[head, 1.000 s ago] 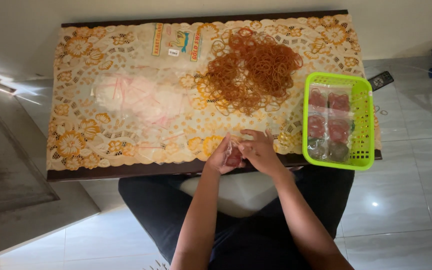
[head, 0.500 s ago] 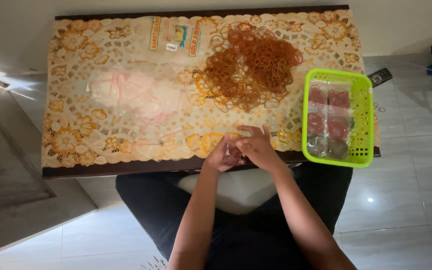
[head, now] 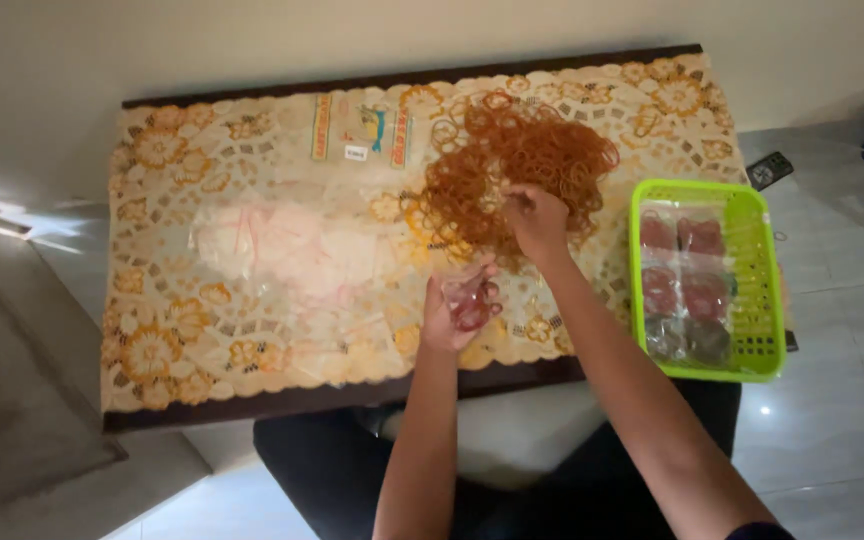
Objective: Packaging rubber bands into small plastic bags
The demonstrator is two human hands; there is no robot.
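Head view: one hand on the small bag, the other in the rubber bands

Head camera looks straight down for me, and nearest the lens are dark trousers and two bare forearms rising to the table edge; my left hand (head: pixel 449 318) sits just over the near edge of the lace tablecloth (head: pixel 162 300), fingers curled around a small clear bag (head: pixel 472 298) with reddish contents, pinching it near its mouth; the bag is held slightly above the cloth, close to the table's front; my right hand (head: pixel 537 218) reaches further in, fingertips drawn together on strands at the near edge of the heap of orange-brown rubber bands (head: pixel 517 170); whether it has lifted any free I cannot tell; to the right, touching the table's right end, stands a bright green basket (head: pixel 764 300) holding filled little bags in rows; left of my hands lies a pile of flat clear plastic bags (head: pixel 282 255) with a pinkish tint; beyond that, near the far edge, a printed packet (head: pixel 362 128) lies flat; past the basket a dark remote control (head: pixel 775 168) rests on the tiled floor.
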